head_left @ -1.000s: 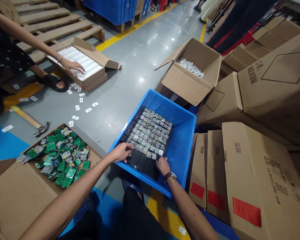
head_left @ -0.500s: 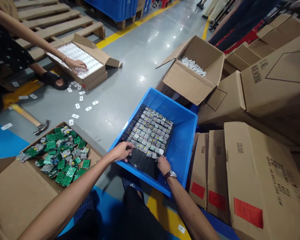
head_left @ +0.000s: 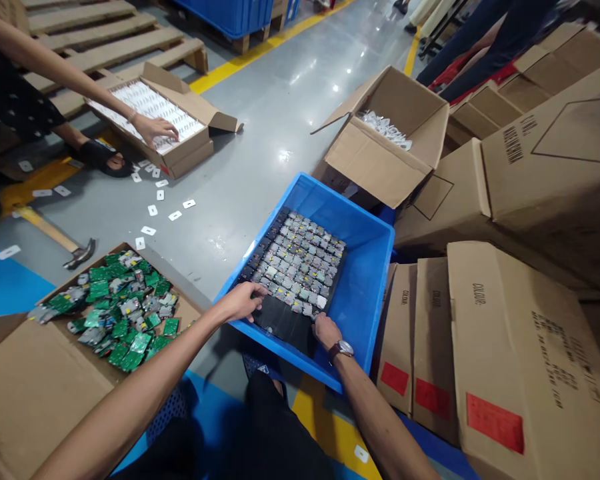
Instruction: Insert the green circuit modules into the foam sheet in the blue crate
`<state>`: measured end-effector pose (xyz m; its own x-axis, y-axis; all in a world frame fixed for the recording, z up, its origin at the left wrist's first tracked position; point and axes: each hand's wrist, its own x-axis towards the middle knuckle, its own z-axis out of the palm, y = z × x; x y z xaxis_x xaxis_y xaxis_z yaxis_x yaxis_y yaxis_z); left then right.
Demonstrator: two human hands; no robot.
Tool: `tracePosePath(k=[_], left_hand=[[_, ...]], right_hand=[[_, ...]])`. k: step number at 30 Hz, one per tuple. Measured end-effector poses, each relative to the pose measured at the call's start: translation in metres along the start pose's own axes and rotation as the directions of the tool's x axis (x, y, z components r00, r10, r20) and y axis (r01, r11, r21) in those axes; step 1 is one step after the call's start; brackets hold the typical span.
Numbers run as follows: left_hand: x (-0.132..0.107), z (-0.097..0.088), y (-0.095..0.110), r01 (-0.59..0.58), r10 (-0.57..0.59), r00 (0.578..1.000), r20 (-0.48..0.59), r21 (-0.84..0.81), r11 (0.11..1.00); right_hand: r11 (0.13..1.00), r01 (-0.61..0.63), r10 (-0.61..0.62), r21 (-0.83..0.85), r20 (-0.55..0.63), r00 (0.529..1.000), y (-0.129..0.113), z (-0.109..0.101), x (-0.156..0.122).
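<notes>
Head view: grey glossy concrete floor (head_left: 260, 160) w/ yellow lane lines and a blue patch at the near left corner. Wooden pallets (head_left: 95, 40) at the far left. Cardboard cartons (head_left: 525, 347) stacked along the right side, some w/ red labels. An open carton of white parts (head_left: 390, 133) sits at the far side of the blue bin (head_left: 365, 293), just beside its far wall. Near left: open box of green circuit boards (head_left: 120, 307), heaped loosely. A hammer (head_left: 65, 243) lies on the floor just beyond that box, and small white tags (head_left: 153, 210) are scattered on the floor nearby. Far left, a co-worker's hand (head_left: 153, 128) rests on a flat box of white parts (head_left: 150, 110).

The blue bin sits on the floor centre frame, tilted in view. Inside it lies a black tray (head_left: 285, 320) carrying rows of small grey components (head_left: 297, 263); the tray's near strip is bare.

Left hand (head_left: 243, 301): arm stretched fwd from lower left, palm down, fingers together and curled over the tray's near-left edge at the bin's left wall, gripping it. Right hand (head_left: 326, 330): wrist w/ watch, reaching in over the bin's near wall, fingers bent down onto the tray's near-right edge; whether they pinch it or just press, can't tell.
</notes>
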<state>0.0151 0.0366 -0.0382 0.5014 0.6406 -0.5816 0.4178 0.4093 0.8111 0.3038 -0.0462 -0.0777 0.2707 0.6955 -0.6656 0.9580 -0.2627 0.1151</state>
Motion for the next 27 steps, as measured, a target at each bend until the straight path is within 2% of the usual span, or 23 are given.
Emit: tracePosePath(k=[9, 17, 20, 21, 22, 23, 25, 27], left_hand=[[-0.001, 0.000, 0.002, -0.010, 0.010, 1.000, -0.022, 0.015, 1.000], [-0.005, -0.003, 0.010, -0.029, 0.032, 0.999, -0.030, 0.094, 0.995], [-0.005, -0.004, 0.013, -0.054, 0.061, 0.997, -0.051, 0.124, 0.991], [-0.006, -0.005, 0.015, -0.070, 0.079, 0.995, -0.057, 0.142, 0.987], [-0.006, -0.006, 0.016, -0.085, 0.097, 0.993, -0.068, 0.161, 0.983], [-0.006, -0.007, 0.017, -0.099, 0.115, 0.990, -0.081, 0.178, 0.979], [-0.007, -0.008, 0.019, -0.110, 0.132, 0.985, -0.107, 0.191, 0.975], [-0.009, -0.008, 0.021, -0.111, 0.132, 0.984, -0.120, 0.167, 0.980]], right_hand=[[0.999, 0.022, -0.023, 0.027, 0.026, 0.999, -0.001, -0.004, 0.002], [0.996, -0.013, 0.013, 0.093, 0.002, 1.000, -0.001, -0.010, -0.005], [0.962, 0.084, -0.084, 0.258, -0.014, 0.996, -0.015, -0.016, -0.014], [0.912, 0.148, -0.156, 0.383, -0.010, 0.988, -0.024, -0.018, -0.017], [0.820, 0.209, -0.248, 0.532, 0.001, 0.969, -0.036, -0.020, -0.020], [0.686, 0.244, -0.345, 0.686, 0.011, 0.939, -0.049, -0.022, -0.023], [0.370, 0.207, -0.520, 0.906, 0.017, 0.854, -0.079, -0.025, -0.026], [0.133, 0.133, -0.619, 0.982, -0.023, 0.785, -0.106, -0.026, -0.023]])
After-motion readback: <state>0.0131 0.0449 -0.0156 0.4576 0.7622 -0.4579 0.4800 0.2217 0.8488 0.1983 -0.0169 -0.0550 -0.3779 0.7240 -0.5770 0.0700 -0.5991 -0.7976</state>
